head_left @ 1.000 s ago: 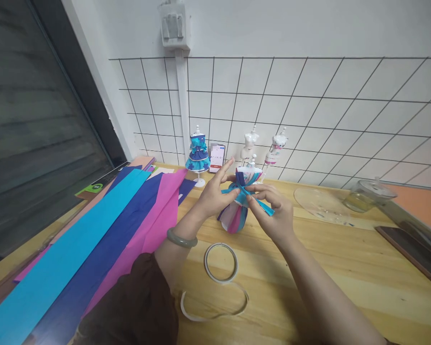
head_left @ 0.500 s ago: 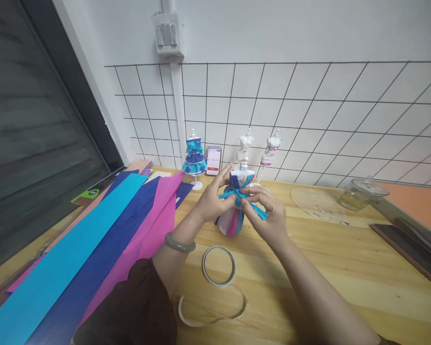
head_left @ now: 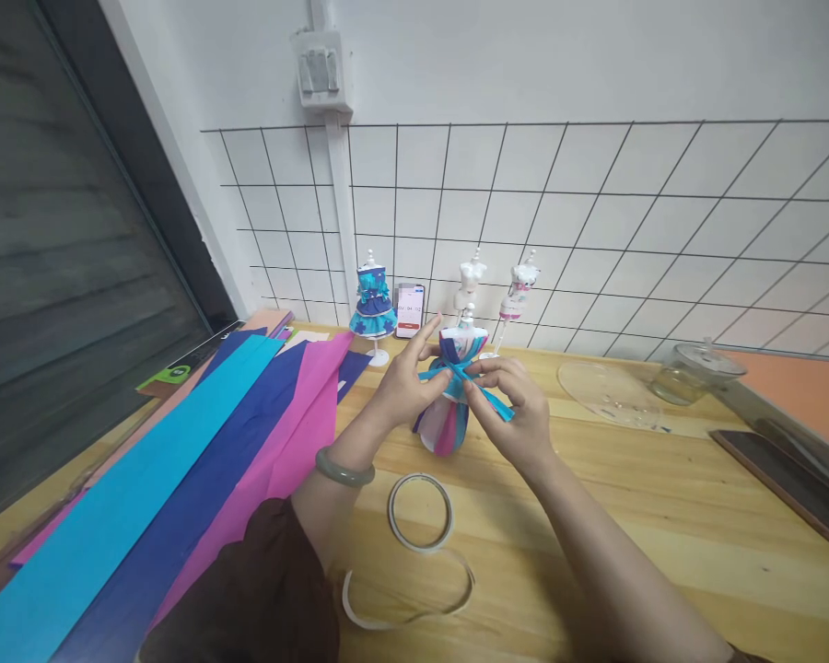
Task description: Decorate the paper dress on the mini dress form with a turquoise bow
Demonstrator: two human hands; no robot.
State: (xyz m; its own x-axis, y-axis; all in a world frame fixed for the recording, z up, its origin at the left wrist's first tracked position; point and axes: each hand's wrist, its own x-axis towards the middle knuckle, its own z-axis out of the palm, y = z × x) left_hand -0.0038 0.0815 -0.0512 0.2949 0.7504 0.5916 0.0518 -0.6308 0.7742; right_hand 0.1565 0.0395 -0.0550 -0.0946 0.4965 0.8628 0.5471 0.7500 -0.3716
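In the middle of the table stands a mini dress form (head_left: 468, 318) in a striped pink, white, blue and purple dress (head_left: 443, 430), pinched in at the waist. A bright blue strip (head_left: 497, 405) of paper or cloth crosses the waist at the front. My left hand (head_left: 407, 382) presses the strip against the waist with its thumb, fingers behind the form. My right hand (head_left: 518, 405) pinches the strip from the other side, its loose end sticking out below the fingers. Part of the waist is hidden by both hands.
A tape roll (head_left: 420, 513) and a curled strip of backing (head_left: 407, 619) lie in front. Coloured sheets (head_left: 200, 460) cover the left. Behind are a dressed form (head_left: 373, 304), a phone (head_left: 410, 310) and two white forms (head_left: 471, 276). A glass jar (head_left: 694, 373) and dark tablet-like object (head_left: 788, 488) are right.
Both hands stay on the strip at the waist, almost unmoved. The whole view has shifted very slightly.
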